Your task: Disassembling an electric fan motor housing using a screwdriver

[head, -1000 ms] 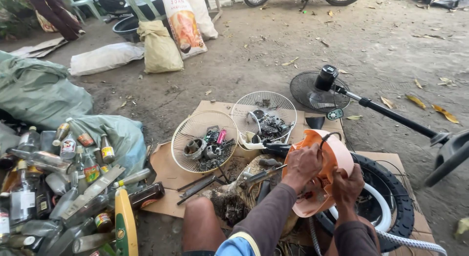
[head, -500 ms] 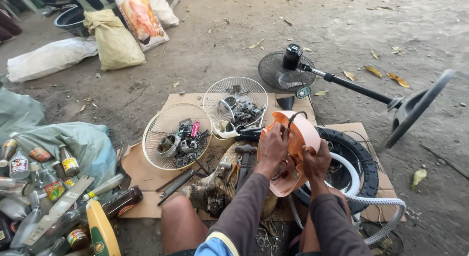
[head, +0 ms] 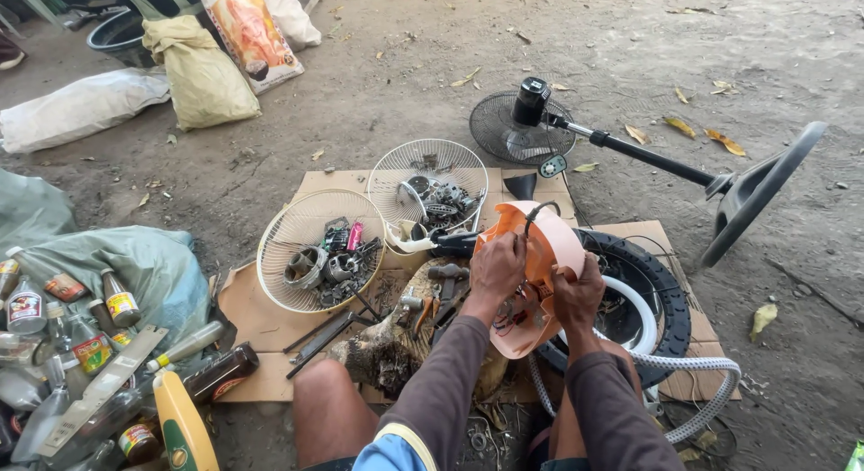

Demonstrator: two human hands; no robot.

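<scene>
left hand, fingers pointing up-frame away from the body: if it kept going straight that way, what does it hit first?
The left hand already grips the orange plastic shell. Going straight on, it would probably meet the white wire fan guard filled with metal parts, then the cardboard sheet. Depth is unclear, so it might pass above the guard.

Both arms reach forward from the bottom of the view, sleeved in dark long sleeves down to the wrists. The left hand (head: 498, 269) is raised a little higher, back toward the camera, fingers curled closed in a grip. The right hand (head: 578, 294) sits just beside it, lower, knuckles up, fingers likewise clenched. Bare knees show beneath the forearms.
</scene>
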